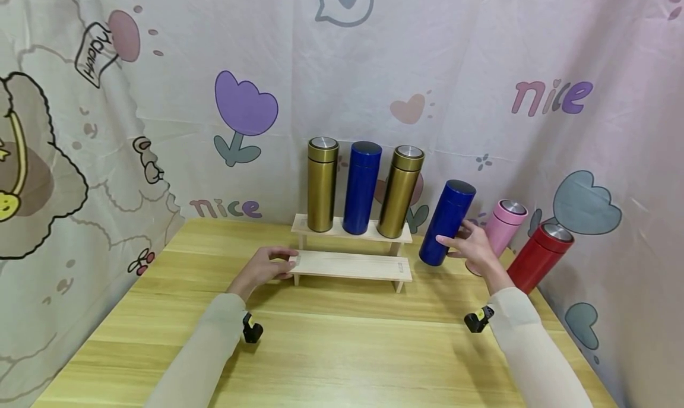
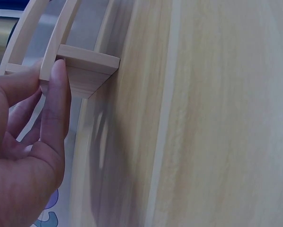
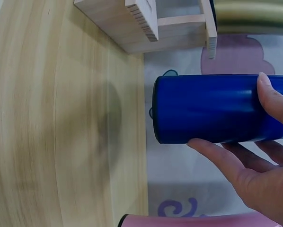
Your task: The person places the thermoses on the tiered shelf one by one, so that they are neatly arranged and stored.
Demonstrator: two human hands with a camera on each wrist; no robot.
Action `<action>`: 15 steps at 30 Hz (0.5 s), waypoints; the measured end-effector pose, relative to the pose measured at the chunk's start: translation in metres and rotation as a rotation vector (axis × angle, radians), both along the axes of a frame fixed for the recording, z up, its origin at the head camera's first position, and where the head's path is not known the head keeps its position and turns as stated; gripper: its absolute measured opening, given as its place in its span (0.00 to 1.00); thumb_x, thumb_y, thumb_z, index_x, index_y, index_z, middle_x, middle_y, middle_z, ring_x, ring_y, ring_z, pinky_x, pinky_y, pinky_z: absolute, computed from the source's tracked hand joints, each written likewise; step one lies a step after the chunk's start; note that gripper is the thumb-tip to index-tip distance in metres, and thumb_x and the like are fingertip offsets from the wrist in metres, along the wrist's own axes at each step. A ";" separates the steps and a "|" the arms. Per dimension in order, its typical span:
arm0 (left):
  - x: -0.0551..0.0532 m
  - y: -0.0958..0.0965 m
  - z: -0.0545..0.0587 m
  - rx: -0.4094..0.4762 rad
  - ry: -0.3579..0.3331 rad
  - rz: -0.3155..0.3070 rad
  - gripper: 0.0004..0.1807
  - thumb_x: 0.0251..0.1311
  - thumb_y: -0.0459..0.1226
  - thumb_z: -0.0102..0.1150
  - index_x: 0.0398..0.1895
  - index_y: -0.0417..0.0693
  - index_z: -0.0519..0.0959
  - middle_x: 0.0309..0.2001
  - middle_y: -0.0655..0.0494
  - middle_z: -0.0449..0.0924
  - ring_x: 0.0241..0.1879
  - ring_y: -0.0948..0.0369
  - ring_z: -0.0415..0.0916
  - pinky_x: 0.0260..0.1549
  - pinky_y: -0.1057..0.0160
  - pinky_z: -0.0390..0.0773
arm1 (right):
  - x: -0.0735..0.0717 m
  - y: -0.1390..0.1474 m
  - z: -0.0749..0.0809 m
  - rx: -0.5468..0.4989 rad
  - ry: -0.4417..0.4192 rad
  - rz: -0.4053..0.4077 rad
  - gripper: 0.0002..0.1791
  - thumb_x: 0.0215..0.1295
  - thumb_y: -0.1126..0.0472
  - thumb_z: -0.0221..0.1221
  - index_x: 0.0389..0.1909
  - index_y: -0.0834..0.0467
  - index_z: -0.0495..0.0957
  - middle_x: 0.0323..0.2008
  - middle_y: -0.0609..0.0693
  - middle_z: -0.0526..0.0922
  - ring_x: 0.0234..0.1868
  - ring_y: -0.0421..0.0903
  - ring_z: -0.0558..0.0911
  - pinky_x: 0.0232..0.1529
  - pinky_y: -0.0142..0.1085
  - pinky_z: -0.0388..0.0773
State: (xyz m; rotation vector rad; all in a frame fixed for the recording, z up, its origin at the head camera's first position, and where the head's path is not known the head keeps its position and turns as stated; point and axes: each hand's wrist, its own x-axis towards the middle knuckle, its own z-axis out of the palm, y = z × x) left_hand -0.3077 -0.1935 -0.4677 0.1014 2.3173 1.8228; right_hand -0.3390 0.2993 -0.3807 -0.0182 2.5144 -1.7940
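In the head view my right hand [image 1: 470,247] grips a blue thermos bottle [image 1: 447,221], slightly tilted and right of a two-step wooden rack [image 1: 350,265]. The right wrist view shows the thumb and fingers on opposite sides of the blue bottle [image 3: 207,109], its base clear of the tabletop. My left hand [image 1: 263,266] pinches the left end of the rack's lower step between thumb and fingers, as the left wrist view also shows. On the upper step stand a gold bottle [image 1: 322,188], another blue bottle [image 1: 362,191] and a second gold bottle [image 1: 401,194].
Right of the held bottle stand a pink bottle [image 1: 502,230] and a red bottle [image 1: 541,256], near the right edge of the wooden table [image 1: 342,348]. A printed cloth [image 1: 454,57] hangs close behind the table and along both sides.
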 end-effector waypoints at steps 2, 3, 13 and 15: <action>0.001 0.000 0.001 -0.003 -0.001 -0.002 0.23 0.69 0.32 0.64 0.65 0.36 0.77 0.63 0.35 0.73 0.39 0.61 0.83 0.44 0.65 0.90 | 0.002 -0.001 0.001 0.009 -0.002 0.009 0.56 0.67 0.55 0.69 0.84 0.60 0.40 0.77 0.72 0.57 0.75 0.70 0.66 0.66 0.65 0.75; 0.001 0.000 0.001 -0.003 -0.001 -0.003 0.23 0.69 0.33 0.64 0.65 0.36 0.77 0.63 0.35 0.73 0.39 0.61 0.83 0.45 0.65 0.90 | 0.003 -0.001 0.002 0.014 -0.002 0.012 0.57 0.68 0.54 0.69 0.84 0.60 0.40 0.78 0.72 0.57 0.75 0.70 0.66 0.66 0.65 0.75; 0.001 0.000 0.001 -0.001 0.010 -0.004 0.22 0.69 0.32 0.64 0.64 0.35 0.78 0.62 0.36 0.74 0.40 0.62 0.82 0.44 0.65 0.90 | 0.011 -0.003 0.007 0.023 0.013 0.033 0.57 0.67 0.54 0.69 0.83 0.61 0.40 0.77 0.73 0.57 0.74 0.71 0.66 0.65 0.64 0.76; 0.001 0.000 0.000 -0.005 0.010 -0.004 0.22 0.69 0.33 0.64 0.64 0.35 0.78 0.63 0.35 0.73 0.40 0.61 0.82 0.45 0.65 0.90 | 0.012 -0.003 0.008 0.029 0.021 0.040 0.57 0.67 0.53 0.69 0.83 0.62 0.40 0.77 0.73 0.58 0.74 0.71 0.67 0.65 0.64 0.77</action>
